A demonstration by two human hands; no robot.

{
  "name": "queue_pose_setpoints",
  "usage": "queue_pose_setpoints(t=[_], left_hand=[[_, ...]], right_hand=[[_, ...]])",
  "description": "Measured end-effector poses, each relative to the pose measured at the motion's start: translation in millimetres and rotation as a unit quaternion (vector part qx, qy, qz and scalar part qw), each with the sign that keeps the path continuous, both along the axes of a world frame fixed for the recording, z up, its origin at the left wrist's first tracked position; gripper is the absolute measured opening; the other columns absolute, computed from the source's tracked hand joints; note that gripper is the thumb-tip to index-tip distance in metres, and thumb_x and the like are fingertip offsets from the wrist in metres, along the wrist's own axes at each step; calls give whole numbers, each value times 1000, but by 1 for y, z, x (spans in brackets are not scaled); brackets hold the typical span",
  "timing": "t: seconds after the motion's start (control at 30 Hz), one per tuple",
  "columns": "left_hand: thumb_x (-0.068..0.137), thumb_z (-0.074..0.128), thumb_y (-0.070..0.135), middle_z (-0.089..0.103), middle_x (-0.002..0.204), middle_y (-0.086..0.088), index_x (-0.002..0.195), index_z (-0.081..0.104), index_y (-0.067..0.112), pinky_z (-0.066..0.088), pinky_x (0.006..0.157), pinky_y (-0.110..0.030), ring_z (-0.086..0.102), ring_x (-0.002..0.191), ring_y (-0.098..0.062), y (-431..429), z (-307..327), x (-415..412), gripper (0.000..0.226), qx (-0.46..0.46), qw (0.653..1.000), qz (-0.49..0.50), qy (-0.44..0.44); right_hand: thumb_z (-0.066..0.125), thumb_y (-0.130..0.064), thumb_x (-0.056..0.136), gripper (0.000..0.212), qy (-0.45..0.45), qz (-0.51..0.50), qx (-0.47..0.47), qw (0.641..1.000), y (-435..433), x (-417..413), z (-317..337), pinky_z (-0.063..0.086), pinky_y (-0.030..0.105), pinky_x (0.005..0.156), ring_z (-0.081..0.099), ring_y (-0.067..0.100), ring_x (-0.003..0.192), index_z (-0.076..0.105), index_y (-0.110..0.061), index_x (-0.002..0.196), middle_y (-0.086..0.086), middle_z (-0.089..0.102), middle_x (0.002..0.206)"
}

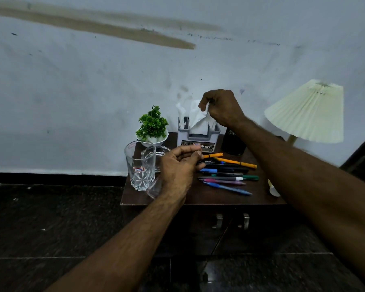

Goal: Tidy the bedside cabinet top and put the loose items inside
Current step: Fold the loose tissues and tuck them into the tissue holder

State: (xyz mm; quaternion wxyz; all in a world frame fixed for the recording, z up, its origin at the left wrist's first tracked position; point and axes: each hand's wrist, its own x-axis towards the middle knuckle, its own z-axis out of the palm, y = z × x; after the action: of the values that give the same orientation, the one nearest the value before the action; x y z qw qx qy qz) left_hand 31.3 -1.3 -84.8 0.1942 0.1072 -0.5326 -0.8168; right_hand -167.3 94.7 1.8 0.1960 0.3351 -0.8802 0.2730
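Note:
My right hand [221, 107] pinches a white tissue [198, 118] that sticks up out of the grey-and-white tissue box [198, 142] at the back of the dark wooden cabinet top [198, 197]. My left hand [177, 167] hovers over the middle of the top with loosely curled fingers and holds nothing. Several pens and markers [227, 171] lie loose to its right. An upright clear glass [140, 165] stands at the left, and another glass [155, 188] lies partly hidden under my left wrist.
A small green plant in a white pot [153, 128] stands at the back left. A black mesh holder [233, 144] is right of the tissue box, a pleated lamp [310, 114] further right. Two door handles [232, 221] show on the cabinet front. A white object [273, 189] lies at the right edge.

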Motion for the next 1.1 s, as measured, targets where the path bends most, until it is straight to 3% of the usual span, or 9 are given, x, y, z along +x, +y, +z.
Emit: queue_pose_setpoints(t=[0.27,0.43,0.57,0.7,0.83,1.1], left_hand=[[92,72,-5,76,78,-8,93,76,4,63,64,-24,75,75,-13,-2,0,-1,10,-1,1000,3,0],[92,72,-5,76,79,-9,96,75,1,63,63,-24,75,75,-12,-1,1,-1,8,2,1000,4,1],[92,72,-5,76,79,-9,96,75,1,63,65,-25,75,77,-13,-1,2,0,8,2,1000,0,-1],[92,72,-5,76,80,-10,97,76,0,63,65,-26,76,77,-13,0,2,1,8,-7,1000,3,2],[92,72,-5,77,81,-10,98,75,-1,63,64,-24,76,76,-12,-1,2,1,9,-5,1000,5,1],[92,71,-5,76,80,-9,94,76,3,63,65,-24,75,76,-12,0,4,1,10,-7,1000,2,0]], right_hand=[[45,4,65,42,0,13,20,1000,-9,6,-5,57,40,78,71,20,81,76,-22,72,2,78,82],[50,8,67,39,2,0,31,1000,-4,8,1,55,33,75,70,20,81,78,-19,73,4,78,83],[49,5,64,39,-8,14,51,999,-5,13,-6,57,39,77,72,22,81,76,-22,72,3,77,80],[53,10,70,37,1,12,99,995,-6,20,-15,51,37,73,66,29,84,75,-18,80,-1,66,80],[60,4,75,28,37,29,116,992,-4,22,-23,47,36,73,64,29,88,73,-17,88,4,65,92],[57,-3,87,26,107,18,115,987,0,23,-26,47,41,69,59,35,85,64,-14,109,11,64,95]])
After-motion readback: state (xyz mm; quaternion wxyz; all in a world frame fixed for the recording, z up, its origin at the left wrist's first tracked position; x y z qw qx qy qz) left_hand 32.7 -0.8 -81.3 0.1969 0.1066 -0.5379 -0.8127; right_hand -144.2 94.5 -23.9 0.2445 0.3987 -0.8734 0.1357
